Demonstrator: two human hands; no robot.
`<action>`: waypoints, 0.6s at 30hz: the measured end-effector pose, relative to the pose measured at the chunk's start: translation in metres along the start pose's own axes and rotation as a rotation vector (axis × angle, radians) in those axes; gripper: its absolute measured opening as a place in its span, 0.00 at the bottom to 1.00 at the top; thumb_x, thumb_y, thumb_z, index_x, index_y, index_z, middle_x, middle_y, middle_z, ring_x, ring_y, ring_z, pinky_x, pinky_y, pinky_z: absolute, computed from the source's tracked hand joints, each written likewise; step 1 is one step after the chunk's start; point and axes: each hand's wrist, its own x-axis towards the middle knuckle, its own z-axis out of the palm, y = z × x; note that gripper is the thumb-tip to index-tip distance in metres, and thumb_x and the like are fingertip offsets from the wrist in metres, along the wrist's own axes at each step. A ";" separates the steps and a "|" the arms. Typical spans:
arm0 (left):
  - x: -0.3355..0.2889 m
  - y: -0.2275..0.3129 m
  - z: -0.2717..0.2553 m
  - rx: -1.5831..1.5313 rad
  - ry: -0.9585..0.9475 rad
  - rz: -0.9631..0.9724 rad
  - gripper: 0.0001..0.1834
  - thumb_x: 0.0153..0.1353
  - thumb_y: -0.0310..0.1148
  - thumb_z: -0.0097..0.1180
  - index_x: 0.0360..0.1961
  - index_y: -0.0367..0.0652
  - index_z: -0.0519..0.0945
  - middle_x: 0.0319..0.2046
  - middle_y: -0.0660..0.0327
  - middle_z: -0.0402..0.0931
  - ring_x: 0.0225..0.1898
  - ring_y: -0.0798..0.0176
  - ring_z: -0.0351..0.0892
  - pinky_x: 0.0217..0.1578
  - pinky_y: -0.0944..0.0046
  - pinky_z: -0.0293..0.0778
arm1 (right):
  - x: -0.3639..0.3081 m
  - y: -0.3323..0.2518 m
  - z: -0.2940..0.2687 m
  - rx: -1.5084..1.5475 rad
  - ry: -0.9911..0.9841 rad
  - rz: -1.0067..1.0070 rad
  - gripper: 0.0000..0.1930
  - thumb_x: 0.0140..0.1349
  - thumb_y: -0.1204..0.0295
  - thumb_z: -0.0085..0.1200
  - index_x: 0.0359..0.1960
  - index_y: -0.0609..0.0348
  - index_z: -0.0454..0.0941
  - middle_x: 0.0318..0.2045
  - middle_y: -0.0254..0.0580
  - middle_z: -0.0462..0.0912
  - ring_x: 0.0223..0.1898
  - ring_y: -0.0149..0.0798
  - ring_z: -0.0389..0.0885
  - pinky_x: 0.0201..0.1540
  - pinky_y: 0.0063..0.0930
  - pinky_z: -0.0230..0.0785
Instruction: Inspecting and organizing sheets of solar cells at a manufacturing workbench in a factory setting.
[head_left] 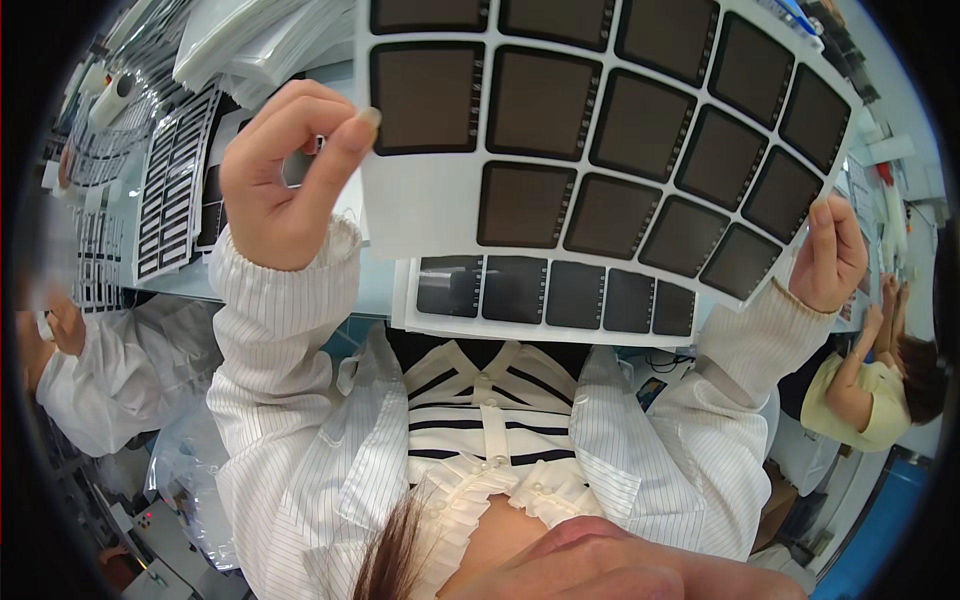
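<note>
Fingers (pixel 345 150) of left hand (pixel 270 190) and right hand (pixel 836 255) pinch bowed white sheet (pixel 420 205) of dark round-cornered squares (pixel 543 103) | partly hides similar sheets (pixel 515 292) on bench (pixel 379 290) | translucent plastic bags (pixel 245 45) beyond

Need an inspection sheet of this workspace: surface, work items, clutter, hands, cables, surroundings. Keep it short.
Surface: pale table, partly visible beneath the work.
Work items: white sheet with rows of dark squares, held up, its lower-left position blank; another sheet with dark squares lies below it, partly covered.
Clutter: clear plastic bags at upper left; striped black-and-white sheets at left.
Hands: left hand pinches the white sheet's left edge; right hand grips its right edge.
Cables: none identifiable for certain.
Surroundings: person in white at left; person in yellow at right.
</note>
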 end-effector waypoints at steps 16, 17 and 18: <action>-0.063 -0.025 -0.006 0.108 -0.350 -0.307 0.05 0.50 0.28 0.55 0.21 0.39 0.76 0.19 0.63 0.73 0.22 0.68 0.66 0.21 0.70 0.58 | -0.013 -0.018 -0.002 -0.598 -0.476 0.313 0.09 0.60 0.73 0.49 0.28 0.68 0.74 0.17 0.36 0.73 0.15 0.22 0.66 0.18 0.14 0.55; -0.069 -0.025 -0.011 0.170 -0.386 -0.332 0.03 0.49 0.27 0.55 0.23 0.39 0.76 0.24 0.61 0.75 0.26 0.63 0.70 0.26 0.67 0.63 | -0.011 -0.032 -0.003 -0.577 -0.434 0.342 0.09 0.61 0.72 0.48 0.30 0.68 0.74 0.19 0.36 0.74 0.17 0.21 0.66 0.20 0.14 0.55; -0.076 -0.026 -0.013 0.184 -0.392 -0.338 0.03 0.49 0.27 0.55 0.23 0.39 0.76 0.24 0.61 0.75 0.26 0.63 0.70 0.26 0.67 0.63 | -0.007 -0.047 -0.003 -0.553 -0.391 0.370 0.09 0.61 0.72 0.48 0.32 0.68 0.74 0.21 0.37 0.74 0.19 0.21 0.67 0.21 0.13 0.56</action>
